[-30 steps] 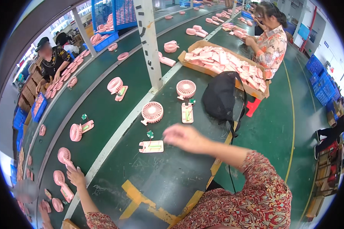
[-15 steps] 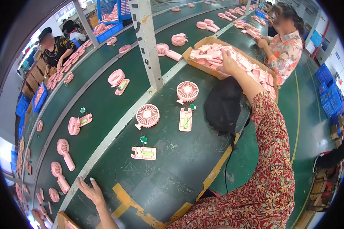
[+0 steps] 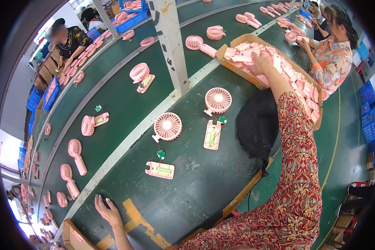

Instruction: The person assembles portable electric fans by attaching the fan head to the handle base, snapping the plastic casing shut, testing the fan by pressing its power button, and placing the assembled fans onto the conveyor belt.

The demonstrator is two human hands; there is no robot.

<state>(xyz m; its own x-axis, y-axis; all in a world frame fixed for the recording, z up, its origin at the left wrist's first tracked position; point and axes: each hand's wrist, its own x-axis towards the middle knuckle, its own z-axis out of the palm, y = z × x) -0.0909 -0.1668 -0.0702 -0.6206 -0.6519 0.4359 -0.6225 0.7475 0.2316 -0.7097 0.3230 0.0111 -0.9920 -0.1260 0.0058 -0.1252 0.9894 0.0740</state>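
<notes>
My right hand (image 3: 262, 64) reaches into a cardboard box (image 3: 246, 78) heaped with pink plastic casing pieces (image 3: 298, 81). Its fingers bend down among the pieces, and their tips are hidden, so a grip cannot be made out. My left hand (image 3: 107, 211) rests at the left side of the green table, open and holding nothing. Between my arms lie two pink handheld fans, one nearer (image 3: 168, 126) and one farther (image 3: 218, 100). Each is wired to a small green circuit board and an opened handle half, the nearer handle (image 3: 160, 170) and farther handle (image 3: 212, 135), with a light-green part inside.
A black cloth bag (image 3: 257, 125) lies against the box. A metal post (image 3: 171, 41) rises from the rail beside a conveyor carrying more fans (image 3: 139, 73). Another cardboard box (image 3: 73, 237) stands at lower left. One co-worker (image 3: 335, 58) is at right, another (image 3: 71, 43) far left.
The view has shifted, so the table items appear farther right. My right hand has gone deeper among the pink pieces. The right-hand co-worker now holds up a pink fan.
</notes>
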